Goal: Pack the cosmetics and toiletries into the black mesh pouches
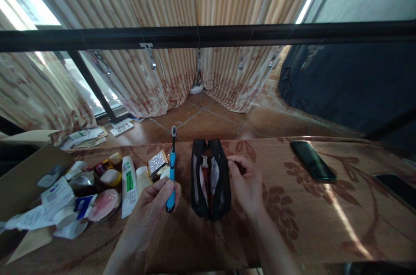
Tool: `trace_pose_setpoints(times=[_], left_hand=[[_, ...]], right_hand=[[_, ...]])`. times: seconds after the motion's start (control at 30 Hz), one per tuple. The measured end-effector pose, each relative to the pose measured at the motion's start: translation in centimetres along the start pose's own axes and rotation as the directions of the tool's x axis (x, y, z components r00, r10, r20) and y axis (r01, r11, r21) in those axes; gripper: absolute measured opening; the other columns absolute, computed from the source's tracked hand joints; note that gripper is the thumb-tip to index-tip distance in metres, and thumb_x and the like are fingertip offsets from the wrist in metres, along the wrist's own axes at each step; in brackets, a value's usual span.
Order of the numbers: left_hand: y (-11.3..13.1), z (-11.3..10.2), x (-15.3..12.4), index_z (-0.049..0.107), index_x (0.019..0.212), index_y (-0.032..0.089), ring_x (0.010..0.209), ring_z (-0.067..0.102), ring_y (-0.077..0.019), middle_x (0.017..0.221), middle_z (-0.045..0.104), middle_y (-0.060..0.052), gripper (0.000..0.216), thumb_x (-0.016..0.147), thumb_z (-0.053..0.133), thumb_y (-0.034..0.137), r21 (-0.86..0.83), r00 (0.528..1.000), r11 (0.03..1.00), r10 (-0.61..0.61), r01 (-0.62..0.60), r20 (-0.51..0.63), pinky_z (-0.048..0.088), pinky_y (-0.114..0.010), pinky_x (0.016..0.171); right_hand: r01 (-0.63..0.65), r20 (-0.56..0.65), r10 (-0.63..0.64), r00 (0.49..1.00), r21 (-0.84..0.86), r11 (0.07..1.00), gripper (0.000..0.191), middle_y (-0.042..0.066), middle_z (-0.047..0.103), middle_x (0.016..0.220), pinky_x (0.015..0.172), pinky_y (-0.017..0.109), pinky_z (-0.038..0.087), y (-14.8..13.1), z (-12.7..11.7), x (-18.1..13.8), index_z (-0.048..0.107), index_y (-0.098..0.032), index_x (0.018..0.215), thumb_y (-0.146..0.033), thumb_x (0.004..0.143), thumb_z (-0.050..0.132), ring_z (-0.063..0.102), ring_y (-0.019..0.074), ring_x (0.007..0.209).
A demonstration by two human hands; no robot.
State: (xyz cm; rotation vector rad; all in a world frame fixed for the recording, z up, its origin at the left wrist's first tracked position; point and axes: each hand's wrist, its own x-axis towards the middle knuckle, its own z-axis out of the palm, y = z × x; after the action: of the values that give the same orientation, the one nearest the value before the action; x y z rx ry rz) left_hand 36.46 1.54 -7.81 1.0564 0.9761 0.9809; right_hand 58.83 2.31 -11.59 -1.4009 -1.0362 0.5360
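Blue toothbrush [172, 163] in the left hand [156, 199], beside the black pouch [225, 179]

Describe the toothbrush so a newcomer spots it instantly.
Find the open black pouch on the brown patterned cloth. Left of it, the left hand grips the toothbrush: slim, bright blue handle, black neck, unlike the white tube nearby.

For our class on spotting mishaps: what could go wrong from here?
1. The toothbrush in the left hand has a head that looks uncovered; it might pick up dirt if it brushes other things.
2. The right hand is at the edge of the open bag; a tug could tip it and spill its contents.
3. The left arm might knock the nearby white tube.
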Motion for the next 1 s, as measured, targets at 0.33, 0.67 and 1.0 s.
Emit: trace_pose_setpoints(times=[0.33,0.67,1.0], left_hand=[[0.15,0.13,-0.06,0.057,0.056,0.016,0.051,0.037,-0.0093,0.051,0.048,0.002,0.048,0.081,0.059,0.056,0.028,0.997,1.000,0.015,-0.013,-0.071,0.029,-0.023,0.051],[0.15,0.12,0.05,0.056,0.055,0.016,0.050,0.037,-0.0090,0.051,0.048,0.002,0.044,0.082,0.061,0.050,0.015,0.997,1.000,-0.009,0.010,-0.079,0.029,-0.023,0.051],[0.45,0.22,0.33,0.064,0.060,0.015,0.054,0.040,-0.0085,0.056,0.054,0.002,0.034,0.074,0.069,0.046,0.032,0.992,0.999,-0.040,0.044,-0.122,0.031,-0.021,0.052]], right_hand=[[-0.020,0.004,0.020,1.000,0.005,1.000,0.020,0.005,0.073,0.084,0.074,0.030,0.051,-0.11,0.05,-0.05,0.070,-0.020,0.084,-0.031,0.082,0.054,0.067,0.0190,0.081],[-0.013,0.005,0.013,1.000,0.004,1.000,0.019,0.004,0.073,0.085,0.074,0.030,0.051,-0.27,0.06,-0.07,0.070,-0.020,0.084,-0.030,0.083,0.054,0.067,0.0189,0.082],[-0.017,0.003,0.017,1.000,0.000,1.000,0.020,0.004,0.074,0.086,0.074,0.030,0.051,-0.15,0.09,-0.16,0.071,-0.021,0.086,-0.030,0.082,0.055,0.067,0.0189,0.081]])
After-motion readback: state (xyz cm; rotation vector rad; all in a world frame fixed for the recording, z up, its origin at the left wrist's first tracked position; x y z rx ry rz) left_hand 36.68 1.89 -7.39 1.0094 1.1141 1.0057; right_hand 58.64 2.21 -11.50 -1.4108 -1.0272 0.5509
